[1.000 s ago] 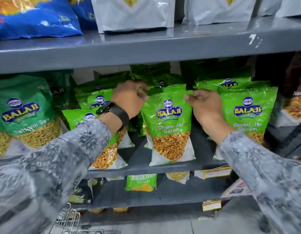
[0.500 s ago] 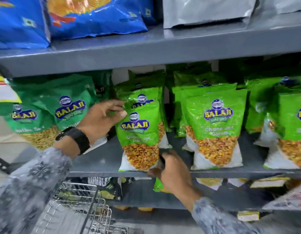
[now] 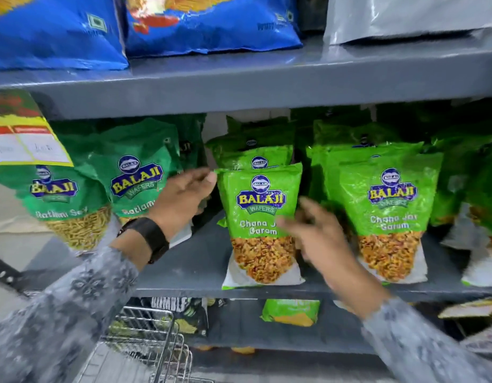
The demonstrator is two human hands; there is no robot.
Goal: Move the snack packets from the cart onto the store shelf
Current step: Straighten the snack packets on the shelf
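A light green Chana Jor Garam packet (image 3: pixel 260 214) stands upright at the front of the grey middle shelf (image 3: pixel 195 275), with more of the same behind it. My left hand (image 3: pixel 184 197), fingers spread, touches the packet's upper left corner. My right hand (image 3: pixel 319 239), blurred and open, lies against the packet's right edge. A second front packet of the same kind (image 3: pixel 388 217) stands to the right. The wire cart (image 3: pixel 145 352) is at the bottom left, below my left sleeve.
Dark green Ratlami Sev packets (image 3: pixel 131 172) fill the shelf's left side, under a hanging price tag (image 3: pixel 26 134). Blue bags (image 3: pixel 206 23) and a silver bag (image 3: pixel 405 15) sit on the shelf above. The lower shelf holds a small green packet (image 3: pixel 290 310) and dark packets.
My right hand has risen from the packet's bottom edge to its right side. My left hand stays at its upper left. The view has shifted slightly, bringing the packet nearer the middle.
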